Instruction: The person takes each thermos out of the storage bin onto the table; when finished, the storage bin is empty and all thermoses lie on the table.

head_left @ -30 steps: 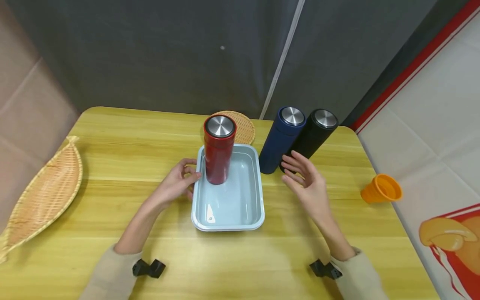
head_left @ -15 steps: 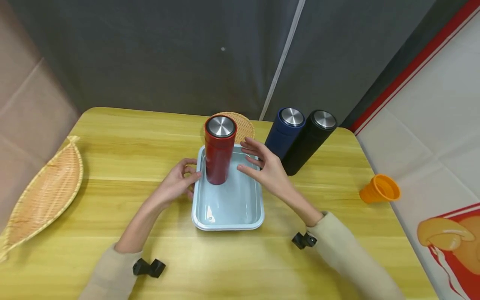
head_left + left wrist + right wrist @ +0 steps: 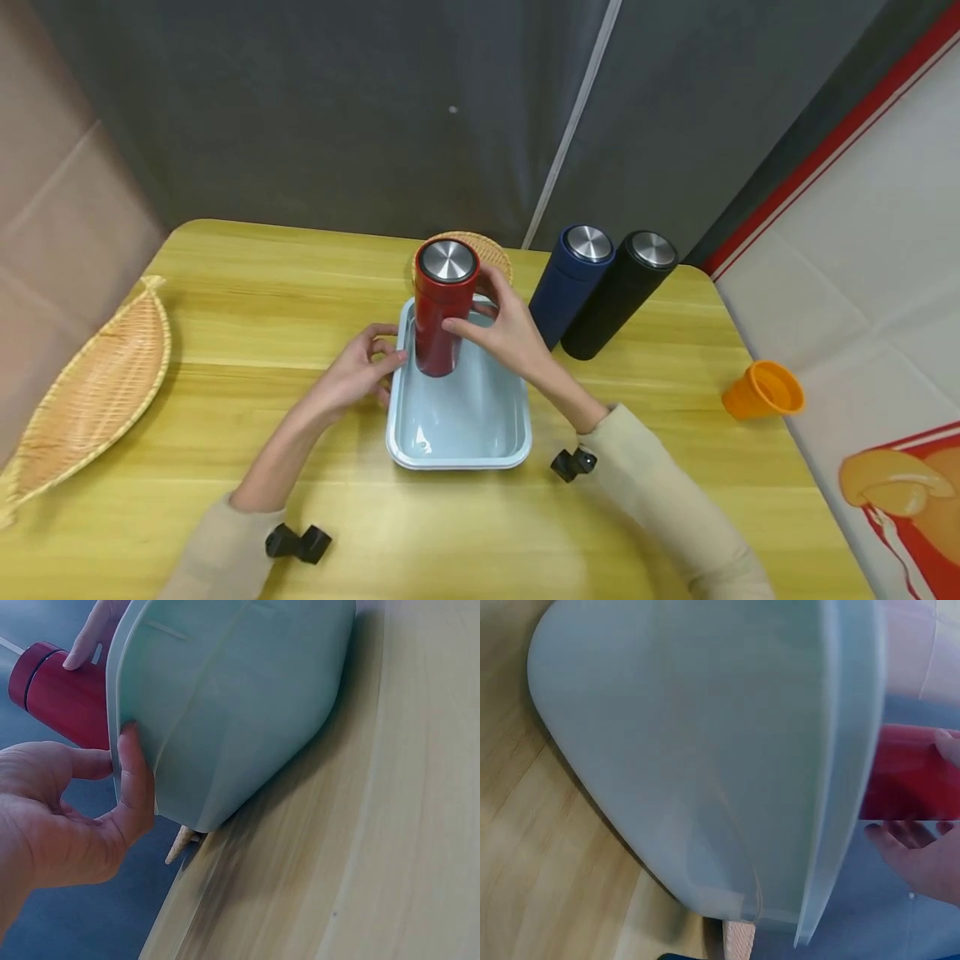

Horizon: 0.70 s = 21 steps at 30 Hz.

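A red thermos flask with a steel-topped lid stands upright inside a pale blue rectangular basin, near its back left corner. My right hand grips the flask from the right, thumb on its front and fingers round the far side. In the right wrist view, the thumb lies on the red flask. The left hand holds the basin's left rim. Seen from the left wrist, its thumb and a finger pinch the edge of the basin.
A blue flask and a black flask stand right of the basin. Behind it lies a round woven mat. Orange cups sit near the right edge, and a leaf-shaped wicker basket lies at the far left.
My right hand has moved left, from beside the black flask across the basin to the red flask, and now grips it. The left hand has stayed on the basin's rim.
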Each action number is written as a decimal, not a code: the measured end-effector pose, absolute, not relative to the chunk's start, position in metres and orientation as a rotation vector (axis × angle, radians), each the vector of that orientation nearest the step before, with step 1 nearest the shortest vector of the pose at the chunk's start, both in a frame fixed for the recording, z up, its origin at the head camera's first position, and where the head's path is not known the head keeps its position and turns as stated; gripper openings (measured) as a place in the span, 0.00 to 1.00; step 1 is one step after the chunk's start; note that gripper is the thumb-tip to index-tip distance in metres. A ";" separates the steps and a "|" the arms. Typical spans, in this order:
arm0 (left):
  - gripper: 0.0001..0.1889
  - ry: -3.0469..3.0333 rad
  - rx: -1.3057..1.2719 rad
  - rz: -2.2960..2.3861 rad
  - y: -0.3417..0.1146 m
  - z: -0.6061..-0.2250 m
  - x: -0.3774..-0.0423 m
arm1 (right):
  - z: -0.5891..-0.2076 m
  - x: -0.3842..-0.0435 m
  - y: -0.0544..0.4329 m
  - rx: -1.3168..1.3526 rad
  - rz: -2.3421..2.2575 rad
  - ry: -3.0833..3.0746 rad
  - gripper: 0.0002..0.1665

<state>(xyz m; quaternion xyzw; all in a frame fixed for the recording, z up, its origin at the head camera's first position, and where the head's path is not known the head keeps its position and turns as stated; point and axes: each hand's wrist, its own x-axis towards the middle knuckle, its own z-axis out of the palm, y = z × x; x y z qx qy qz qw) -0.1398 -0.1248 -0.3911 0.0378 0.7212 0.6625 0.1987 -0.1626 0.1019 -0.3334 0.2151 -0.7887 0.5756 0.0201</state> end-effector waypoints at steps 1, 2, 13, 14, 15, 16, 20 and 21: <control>0.28 2.015 0.110 1.857 -0.125 -0.391 -0.140 | -0.333 -0.163 0.101 0.670 1.781 -2.434 0.45; 0.28 2.013 0.114 1.860 -0.124 -0.391 -0.140 | -0.334 -0.164 0.101 0.673 1.778 -2.427 0.45; 0.28 2.006 0.100 1.881 -0.125 -0.391 -0.140 | -0.337 -0.167 0.101 0.724 1.737 -2.363 0.43; 0.28 2.003 0.102 1.883 -0.124 -0.391 -0.141 | -0.338 -0.168 0.101 0.721 1.732 -2.354 0.43; 0.28 2.002 0.100 1.886 -0.124 -0.391 -0.141 | -0.338 -0.168 0.101 0.718 1.731 -2.344 0.42; 0.28 2.002 0.100 1.886 -0.124 -0.392 -0.141 | -0.338 -0.168 0.101 0.711 1.729 -2.338 0.42; 0.29 2.008 0.103 1.880 -0.124 -0.392 -0.141 | -0.337 -0.167 0.102 0.684 1.732 -2.329 0.41; 0.29 2.012 0.103 1.879 -0.124 -0.393 -0.141 | -0.337 -0.167 0.102 0.679 1.736 -2.330 0.41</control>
